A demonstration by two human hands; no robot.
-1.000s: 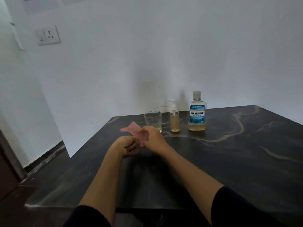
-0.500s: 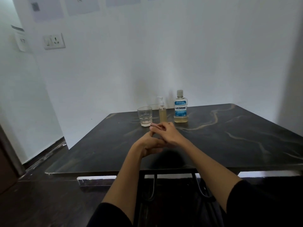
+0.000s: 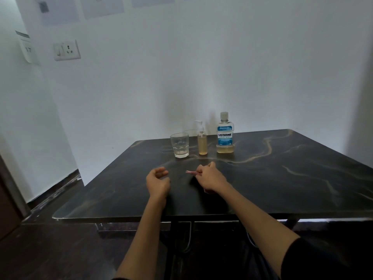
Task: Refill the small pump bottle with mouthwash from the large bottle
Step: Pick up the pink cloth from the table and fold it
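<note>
On the dark tabletop (image 3: 262, 188), the pump bottle (image 3: 202, 141) stands at the far edge between a glass (image 3: 179, 145) on its left and the large bottle (image 3: 225, 134) on its right. Nearer, the right hand (image 3: 210, 175) pinches a folded pink cloth (image 3: 191, 172); the left hand (image 3: 158, 181) hovers loosely curled, holding nothing.

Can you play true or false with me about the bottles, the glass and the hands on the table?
1. The glass stands left of the small pump bottle. True.
2. The large bottle lies on its side. False: it stands upright with its cap on.
3. The right hand pinches a folded pink cloth. True.
4. The left hand holds the small pump bottle. False: it is empty, apart from all three things.
5. The glass is full. False: it looks nearly empty.
</note>
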